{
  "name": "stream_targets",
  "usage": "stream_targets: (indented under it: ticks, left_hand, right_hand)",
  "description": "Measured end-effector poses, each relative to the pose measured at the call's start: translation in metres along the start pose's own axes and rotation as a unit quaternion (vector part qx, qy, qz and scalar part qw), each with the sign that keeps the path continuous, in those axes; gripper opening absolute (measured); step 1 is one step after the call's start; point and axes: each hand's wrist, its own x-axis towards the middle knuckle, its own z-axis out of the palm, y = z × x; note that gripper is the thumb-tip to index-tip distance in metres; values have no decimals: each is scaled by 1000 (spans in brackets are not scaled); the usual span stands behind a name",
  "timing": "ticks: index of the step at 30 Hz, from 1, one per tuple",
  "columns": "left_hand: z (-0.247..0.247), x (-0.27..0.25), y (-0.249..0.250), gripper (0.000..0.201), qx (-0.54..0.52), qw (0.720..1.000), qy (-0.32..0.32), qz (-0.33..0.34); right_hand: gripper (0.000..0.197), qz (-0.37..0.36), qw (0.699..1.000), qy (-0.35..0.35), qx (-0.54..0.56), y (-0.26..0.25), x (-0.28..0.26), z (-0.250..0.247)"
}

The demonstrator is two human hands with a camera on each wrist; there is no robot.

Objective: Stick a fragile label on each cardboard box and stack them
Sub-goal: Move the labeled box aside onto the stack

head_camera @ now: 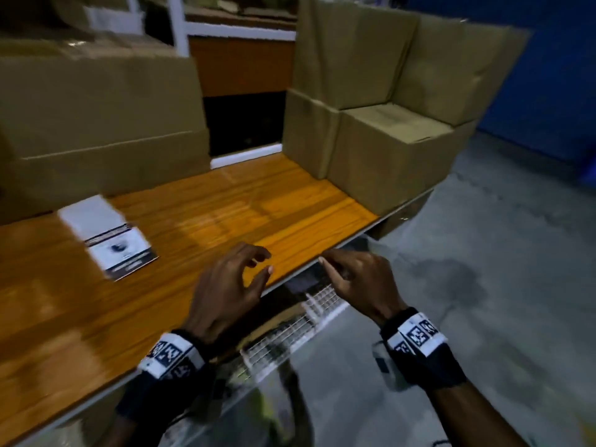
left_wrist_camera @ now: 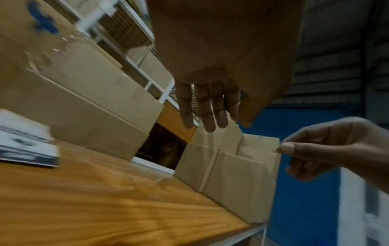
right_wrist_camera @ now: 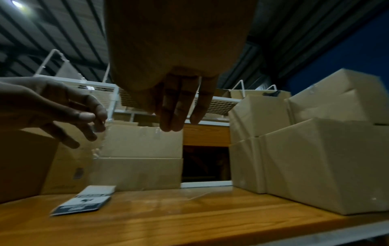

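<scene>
1. Left hand hovers over the front edge of the orange-brown wooden tabletop; fingers spread, loosely bent, holding nothing. Left wrist view shows the fingers hanging straight, apart from any surface.
2. Right hand sits just beyond the table's front edge, near the left hand but not touching it. Thumb and forefinger tips meet in a pinch; whether something thin is caught btwn them, can't tell (pics blurred). In the right wrist view its fingers point down, close together.
3. Stack of white fragile labels w/ black printed bands lies flat on the table, left of both hands, well apart from them.
4. Large brown cardboard box stands at the table's left rear, just behind the labels.
5. Group of smaller tan cardboard boxes sits at the table's right end, stacked two high, touching each other.
6. White wire-mesh rack stands behind the boxes; grey concrete floor to the right of the table.
</scene>
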Motion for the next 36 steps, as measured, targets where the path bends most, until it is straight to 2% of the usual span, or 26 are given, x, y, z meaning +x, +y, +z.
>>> stream_targets:
  ticks: [5, 9, 13, 16, 17, 19, 24, 29, 32, 36]
  left_hand:
    - [46, 108, 33, 23, -36, 998, 6, 52]
    - [79, 190, 44, 26, -58, 995, 29, 76]
    - [123, 274, 48, 20, -70, 994, 36, 71]
    - [150, 326, 53, 24, -75, 995, 28, 58]
    - [179, 369, 60, 26, -85, 995, 29, 50]
    - [186, 380, 70, 34, -96, 994, 11, 51]
    - [263, 424, 103, 82, -94, 991, -89, 38]
    - [326, 454, 113, 103, -50, 994, -94, -12]
    - [342, 461, 108, 100, -17, 998, -62, -28]
    - [337, 452, 105, 85, -43, 998, -22, -50]
  right_hand:
    - [11, 67, 995, 67, -26, 90, 37, -35]
    - [14, 122, 985, 118, 9, 162, 73, -44]
    - [16, 165, 974, 153, 38, 240, 119, -47]
    - [15, 188, 970, 149, 38, 284, 147, -50]
    - [14, 190, 970, 152, 19, 326, 168, -54]
    - [14, 191, 969, 156, 17, 338, 177, -58]
    - [23, 279, 950, 140, 28, 438, 196, -55]
    - [44, 346, 934, 82, 23, 517, 210, -49]
    - [56, 356, 931, 50, 60, 549, 216, -46]
    - [53, 348, 927, 45, 131, 570, 211, -44]
